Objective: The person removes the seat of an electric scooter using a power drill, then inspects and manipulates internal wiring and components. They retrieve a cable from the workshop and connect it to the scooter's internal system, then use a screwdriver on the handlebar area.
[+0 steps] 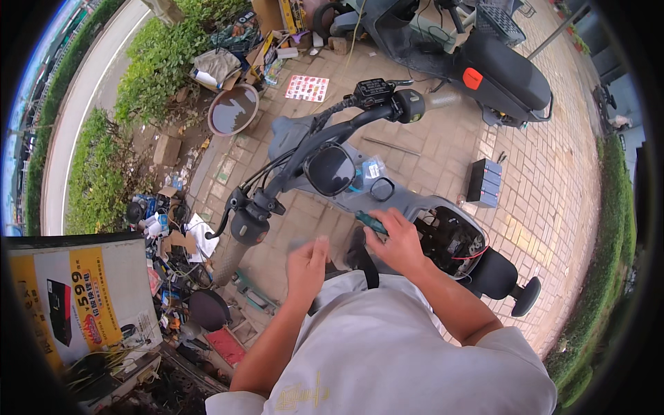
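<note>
In front of me stands a grey electric scooter with a dark handlebar and a round dark display. My right hand is closed round a green handle, which looks like a screwdriver's, above the scooter's body. To its right, an uncovered compartment shows wiring, with a red wire at its edge. My left hand is raised near my waist, left of the scooter's body, fingers pressed together. A blurred grey patch shows at its fingertips; what it holds, if anything, is unclear.
A dark battery block stands on the paving right of the scooter. Another scooter is parked beyond. A basin of water and a red-and-white sheet lie ahead. Cluttered parts surround a black round stool and a sign board at left.
</note>
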The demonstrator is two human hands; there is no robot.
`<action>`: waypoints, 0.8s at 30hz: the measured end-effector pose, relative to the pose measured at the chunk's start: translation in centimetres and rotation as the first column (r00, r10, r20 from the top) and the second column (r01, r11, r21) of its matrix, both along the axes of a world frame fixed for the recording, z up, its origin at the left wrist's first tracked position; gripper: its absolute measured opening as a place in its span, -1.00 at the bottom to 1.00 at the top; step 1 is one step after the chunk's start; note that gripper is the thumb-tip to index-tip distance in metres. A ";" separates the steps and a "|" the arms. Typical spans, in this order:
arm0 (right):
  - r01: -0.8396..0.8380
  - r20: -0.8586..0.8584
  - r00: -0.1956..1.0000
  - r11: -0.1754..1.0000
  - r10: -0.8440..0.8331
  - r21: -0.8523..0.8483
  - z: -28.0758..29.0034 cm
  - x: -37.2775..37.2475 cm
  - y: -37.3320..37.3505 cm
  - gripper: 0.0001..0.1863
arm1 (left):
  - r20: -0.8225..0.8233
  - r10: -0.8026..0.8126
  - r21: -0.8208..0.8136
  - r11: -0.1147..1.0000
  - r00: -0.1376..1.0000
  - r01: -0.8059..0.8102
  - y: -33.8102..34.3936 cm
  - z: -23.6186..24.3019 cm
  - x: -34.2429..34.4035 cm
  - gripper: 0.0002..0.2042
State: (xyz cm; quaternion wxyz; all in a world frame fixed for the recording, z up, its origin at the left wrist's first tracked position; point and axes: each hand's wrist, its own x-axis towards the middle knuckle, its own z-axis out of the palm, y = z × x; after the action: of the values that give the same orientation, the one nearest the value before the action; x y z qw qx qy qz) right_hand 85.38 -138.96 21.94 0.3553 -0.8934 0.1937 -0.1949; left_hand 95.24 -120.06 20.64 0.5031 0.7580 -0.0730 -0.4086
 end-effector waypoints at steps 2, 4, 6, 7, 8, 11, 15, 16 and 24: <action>-0.023 0.030 0.999 1.000 0.023 -0.020 -0.4 0.0 -0.2 -0.68 | -0.193 0.134 -0.062 0.987 0.972 -0.148 -2.5 -3.2 0.1 -0.81; -0.044 0.053 0.998 0.998 0.047 -0.047 -0.5 0.4 -0.6 -0.67 | -0.506 0.289 -0.114 0.912 0.813 -0.395 -5.6 -4.1 0.5 -0.81; -0.057 0.059 0.996 0.996 0.061 -0.067 -0.6 0.7 -0.7 -0.67 | -0.728 0.246 -0.228 0.793 0.639 -0.565 -7.5 -5.3 1.5 -0.80; -0.069 0.037 0.997 0.995 0.072 -0.072 -0.7 0.9 -0.7 -0.66 | -0.819 0.193 -0.259 0.717 0.541 -0.647 -8.0 -5.8 1.7 -0.78; -0.080 0.017 0.996 0.994 0.082 -0.077 -0.7 1.1 -0.7 -0.66 | -0.843 0.176 -0.273 0.674 0.508 -0.686 -8.2 -6.2 1.7 -0.79; -0.099 -0.019 0.995 0.990 0.098 -0.100 -0.6 1.3 -0.7 -0.65 | -0.901 0.112 -0.287 0.568 0.418 -0.771 -8.7 -6.8 1.1 -0.82; -0.122 -0.066 0.991 0.986 0.115 -0.118 -0.4 1.7 -0.9 -0.64 | -0.911 0.078 -0.300 0.548 0.404 -0.781 -8.8 -7.1 1.8 -0.84; -0.121 -0.069 0.991 0.985 0.113 -0.124 -0.3 1.8 -0.9 -0.64 | -0.907 0.084 -0.302 0.555 0.413 -0.775 -8.7 -7.4 1.9 -0.84; -0.128 -0.117 0.987 0.974 0.107 -0.189 0.0 2.6 -0.6 -0.65 | -0.923 0.054 -0.281 0.581 0.381 -0.764 -8.5 -8.0 2.6 -0.85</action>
State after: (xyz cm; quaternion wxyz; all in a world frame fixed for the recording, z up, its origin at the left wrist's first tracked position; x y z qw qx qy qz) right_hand 87.95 -139.55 21.94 0.2656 -0.9431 0.1388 -0.1440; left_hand 97.82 -128.59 12.62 0.8003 0.2031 0.2473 -0.5071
